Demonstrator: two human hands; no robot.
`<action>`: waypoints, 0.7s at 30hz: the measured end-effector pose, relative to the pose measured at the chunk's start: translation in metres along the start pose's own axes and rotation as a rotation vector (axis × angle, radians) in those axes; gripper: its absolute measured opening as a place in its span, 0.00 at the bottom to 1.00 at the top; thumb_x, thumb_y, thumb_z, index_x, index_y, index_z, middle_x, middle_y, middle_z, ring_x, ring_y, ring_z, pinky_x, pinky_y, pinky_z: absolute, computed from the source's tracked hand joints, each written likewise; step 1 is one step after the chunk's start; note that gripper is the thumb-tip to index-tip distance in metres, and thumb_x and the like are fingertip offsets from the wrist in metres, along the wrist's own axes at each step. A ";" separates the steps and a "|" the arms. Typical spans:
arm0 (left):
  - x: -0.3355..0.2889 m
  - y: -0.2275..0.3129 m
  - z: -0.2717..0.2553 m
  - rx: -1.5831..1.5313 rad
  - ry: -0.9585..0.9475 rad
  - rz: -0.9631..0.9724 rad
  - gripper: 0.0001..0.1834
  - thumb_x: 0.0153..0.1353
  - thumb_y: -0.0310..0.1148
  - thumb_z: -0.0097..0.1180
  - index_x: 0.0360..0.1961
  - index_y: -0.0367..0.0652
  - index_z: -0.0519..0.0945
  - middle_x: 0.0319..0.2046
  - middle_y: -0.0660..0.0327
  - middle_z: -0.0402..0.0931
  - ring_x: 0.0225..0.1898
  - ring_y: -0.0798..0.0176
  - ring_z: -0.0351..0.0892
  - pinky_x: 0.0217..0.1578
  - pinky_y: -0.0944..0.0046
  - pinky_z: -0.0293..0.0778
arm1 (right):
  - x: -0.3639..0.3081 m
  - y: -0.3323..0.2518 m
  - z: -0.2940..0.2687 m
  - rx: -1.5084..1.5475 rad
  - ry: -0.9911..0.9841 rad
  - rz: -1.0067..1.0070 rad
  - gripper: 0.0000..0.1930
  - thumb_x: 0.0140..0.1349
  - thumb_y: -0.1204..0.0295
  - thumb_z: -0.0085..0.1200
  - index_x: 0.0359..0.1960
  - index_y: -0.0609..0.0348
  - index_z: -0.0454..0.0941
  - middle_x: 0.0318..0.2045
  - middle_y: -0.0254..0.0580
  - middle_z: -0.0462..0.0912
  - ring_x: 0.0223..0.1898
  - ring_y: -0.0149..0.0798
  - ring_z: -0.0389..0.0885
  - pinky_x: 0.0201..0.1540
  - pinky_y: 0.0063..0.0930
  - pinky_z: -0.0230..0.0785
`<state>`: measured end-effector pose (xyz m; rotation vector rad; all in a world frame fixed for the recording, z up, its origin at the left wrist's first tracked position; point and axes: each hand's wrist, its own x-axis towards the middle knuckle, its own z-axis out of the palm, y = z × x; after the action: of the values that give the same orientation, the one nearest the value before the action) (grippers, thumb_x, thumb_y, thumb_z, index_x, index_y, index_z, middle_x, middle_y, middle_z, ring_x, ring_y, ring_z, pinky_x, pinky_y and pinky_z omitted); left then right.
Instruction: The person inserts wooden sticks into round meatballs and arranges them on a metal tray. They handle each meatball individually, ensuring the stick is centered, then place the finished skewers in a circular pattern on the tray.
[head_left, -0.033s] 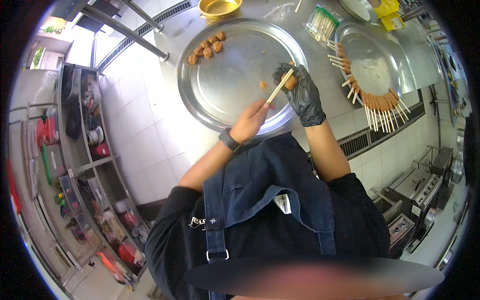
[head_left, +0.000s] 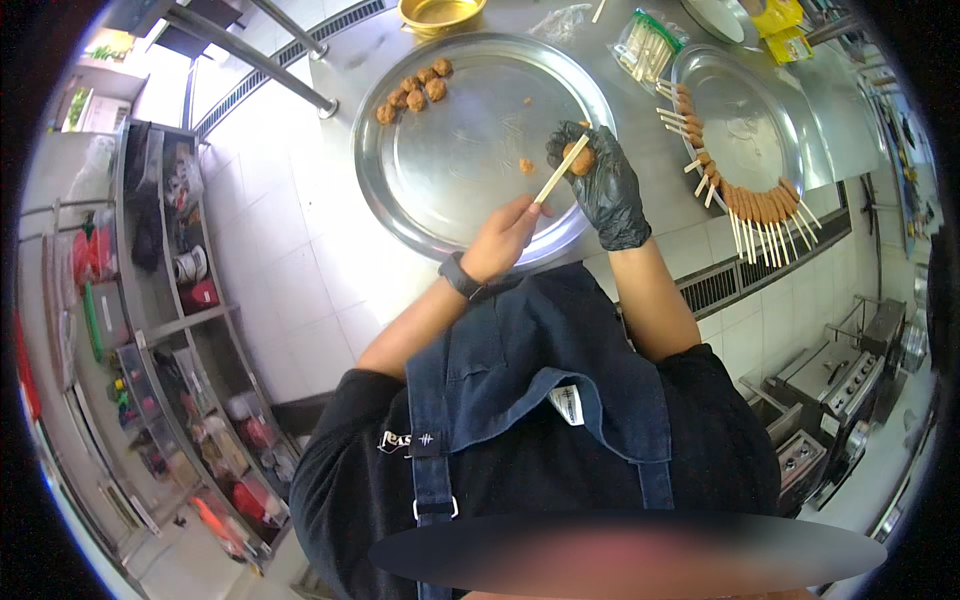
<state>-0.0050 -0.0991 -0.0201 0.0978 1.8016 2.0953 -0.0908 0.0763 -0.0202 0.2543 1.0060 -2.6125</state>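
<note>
My bare left hand (head_left: 502,238), with a dark band on its wrist, pinches the lower end of a pale wooden stick (head_left: 556,176). The stick slants up across a brown ball of minced mixture (head_left: 579,159). That ball rests in my right hand (head_left: 608,195), in a black glove, with the fingers curled round it. Whether the stick's tip enters the ball or only lies over it, I cannot tell. Both hands are above the right side of a large round metal tray (head_left: 372,190). Several similar balls (head_left: 414,100) sit at its far left, and a small crumb (head_left: 526,167) lies near my right hand.
To the right, a second metal tray (head_left: 745,90) carries several brown skewered pieces (head_left: 757,203) along its near edge, sticks pointing outward. A bag of sticks (head_left: 645,48), a golden bowl (head_left: 440,14) and yellow packets (head_left: 783,30) are at the back. Shelving (head_left: 190,330) stands at the left.
</note>
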 end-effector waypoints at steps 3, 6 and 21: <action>0.004 -0.001 0.018 0.217 0.088 0.033 0.14 0.71 0.35 0.39 0.40 0.39 0.76 0.16 0.73 0.58 0.18 0.77 0.57 0.19 0.73 0.55 | 0.001 -0.006 -0.003 -0.180 -0.076 -0.148 0.20 0.69 0.59 0.42 0.51 0.63 0.72 0.45 0.46 0.79 0.46 0.44 0.78 0.51 0.39 0.72; 0.010 0.003 0.034 0.454 0.254 0.148 0.13 0.69 0.34 0.42 0.39 0.37 0.77 0.18 0.57 0.69 0.23 0.57 0.71 0.27 0.60 0.66 | 0.007 -0.016 -0.005 -0.023 -0.110 -0.002 0.19 0.67 0.58 0.46 0.49 0.62 0.74 0.42 0.42 0.80 0.43 0.40 0.79 0.47 0.37 0.74; 0.027 0.018 0.088 0.414 0.604 0.119 0.10 0.66 0.29 0.43 0.43 0.37 0.76 0.26 0.42 0.74 0.32 0.42 0.77 0.34 0.55 0.70 | 0.040 -0.046 0.022 0.080 -0.438 0.184 0.21 0.67 0.63 0.47 0.55 0.68 0.69 0.49 0.48 0.77 0.52 0.44 0.76 0.57 0.37 0.68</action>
<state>-0.0090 -0.0091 0.0081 -0.3682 2.6232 1.9192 -0.1459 0.0842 0.0135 -0.1930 0.6919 -2.3925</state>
